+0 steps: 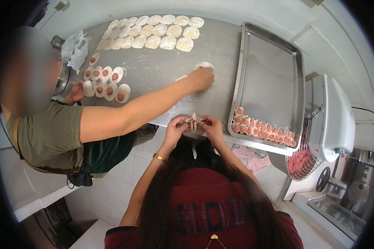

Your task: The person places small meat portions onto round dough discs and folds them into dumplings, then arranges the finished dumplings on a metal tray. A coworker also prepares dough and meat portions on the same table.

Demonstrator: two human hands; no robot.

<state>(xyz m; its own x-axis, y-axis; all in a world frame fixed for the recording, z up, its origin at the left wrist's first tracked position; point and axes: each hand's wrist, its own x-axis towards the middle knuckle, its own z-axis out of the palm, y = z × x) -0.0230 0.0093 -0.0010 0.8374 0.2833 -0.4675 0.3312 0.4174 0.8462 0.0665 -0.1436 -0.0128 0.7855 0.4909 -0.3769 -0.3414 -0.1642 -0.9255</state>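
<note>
A dough wrapper (pixel 193 123) with pleated, gathered edges is held at the table's near edge. My left hand (pixel 176 129) pinches its left side between the fingers. On its opposite side, my right hand (pixel 212 130) is closed in a pinch too. Whether filling lies inside the folds cannot be made out. Just beyond my hands, a co-worker's hand (pixel 202 79) reaches across, next to a pale wrapper (pixel 204 65). To my right, a metal tray (pixel 272 62) holds rows of open-topped dumplings (pixel 264 130) with pink meat showing.
Flat wrappers (pixel 153 41) lie in rows at the far left of the steel table (pixel 153 62). Nearer stand wrappers topped with meat (pixel 106 74), by the co-worker's other hand (pixel 76 92). A white mixer (pixel 332 118) with a wire guard and a meat-filled bowl stands right of the tray.
</note>
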